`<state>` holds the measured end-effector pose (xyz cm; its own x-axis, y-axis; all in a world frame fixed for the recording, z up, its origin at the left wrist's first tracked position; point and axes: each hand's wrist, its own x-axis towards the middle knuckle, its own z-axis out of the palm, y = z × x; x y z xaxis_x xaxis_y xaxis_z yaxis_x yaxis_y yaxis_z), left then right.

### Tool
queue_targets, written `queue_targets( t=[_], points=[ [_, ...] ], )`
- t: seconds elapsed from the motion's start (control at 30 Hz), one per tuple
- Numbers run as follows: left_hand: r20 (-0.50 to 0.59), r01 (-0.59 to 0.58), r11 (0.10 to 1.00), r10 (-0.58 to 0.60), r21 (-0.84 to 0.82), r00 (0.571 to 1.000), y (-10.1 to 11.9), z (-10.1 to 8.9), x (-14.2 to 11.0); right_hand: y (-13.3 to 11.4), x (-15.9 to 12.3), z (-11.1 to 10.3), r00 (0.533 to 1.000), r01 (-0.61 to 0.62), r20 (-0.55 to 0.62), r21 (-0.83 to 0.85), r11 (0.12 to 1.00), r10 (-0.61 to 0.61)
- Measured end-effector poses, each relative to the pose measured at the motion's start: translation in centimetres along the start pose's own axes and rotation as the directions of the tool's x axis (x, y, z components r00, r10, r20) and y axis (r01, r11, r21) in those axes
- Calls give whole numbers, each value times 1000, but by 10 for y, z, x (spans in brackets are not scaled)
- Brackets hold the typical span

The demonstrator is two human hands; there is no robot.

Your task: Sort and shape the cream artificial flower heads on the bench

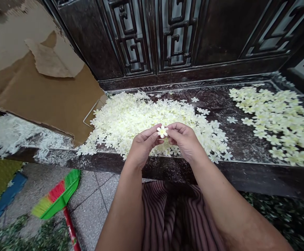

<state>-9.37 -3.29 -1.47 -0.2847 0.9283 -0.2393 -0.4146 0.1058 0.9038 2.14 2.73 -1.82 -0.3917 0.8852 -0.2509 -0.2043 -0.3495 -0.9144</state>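
Observation:
My left hand (141,144) and my right hand (184,137) meet above the near edge of a dark wooden bench (220,101). Between their pinched fingertips they hold one small cream-white artificial flower (162,131), face up. Both hands are closed on it. Just behind the hands lies a big heap of the same flowers (131,115). A second, thinner spread of flowers (277,115) covers the right part of the bench.
Torn brown cardboard (44,94) leans at the left, with white feathery pieces (13,136) below it. A green and red broom (56,197) lies on the tiled floor. Dark carved wooden panels (173,35) stand behind the bench. Green foliage (285,216) lies at lower right.

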Motion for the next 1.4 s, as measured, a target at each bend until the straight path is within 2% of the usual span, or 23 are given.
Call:
queue_targets(
  t=[0.17, 0.3, 0.43, 0.5, 0.63, 0.8, 1.17, 1.4],
  points=[
    [40, -33, 997, 30, 65, 999, 0, -4, -1, -1, 1, 0, 997, 43, -65, -35, 998, -45],
    [39, -42, 993, 38, 112, 999, -1, -5, 0, 1, -1, 0, 977, 178, -75, -210, 961, -197],
    [-40, -74, 984, 81, 164, 996, -3, -3, 3, 5, -6, 1, 957, 253, -32, -388, 886, -288],
    [-85, -83, 975, 102, 205, 991, -3, -2, 4, 6, -7, 2, 965, 239, -3, -385, 891, -261],
    [-142, -105, 958, 147, 268, 979, -4, -1, 6, 4, -7, 4, 989, 146, 20, -269, 952, -146],
    [-183, -135, 937, 201, 322, 962, -3, 1, 6, 5, -5, 4, 988, 155, 33, -207, 966, -151],
    [-92, -198, 878, 263, 436, 960, -3, 1, 2, 0, -4, 1, 999, 44, 17, -173, 984, -41],
    [-32, -248, 833, 302, 494, 953, -5, -1, 1, -1, -4, -1, 999, 38, 43, -189, 981, -30]
  ],
)
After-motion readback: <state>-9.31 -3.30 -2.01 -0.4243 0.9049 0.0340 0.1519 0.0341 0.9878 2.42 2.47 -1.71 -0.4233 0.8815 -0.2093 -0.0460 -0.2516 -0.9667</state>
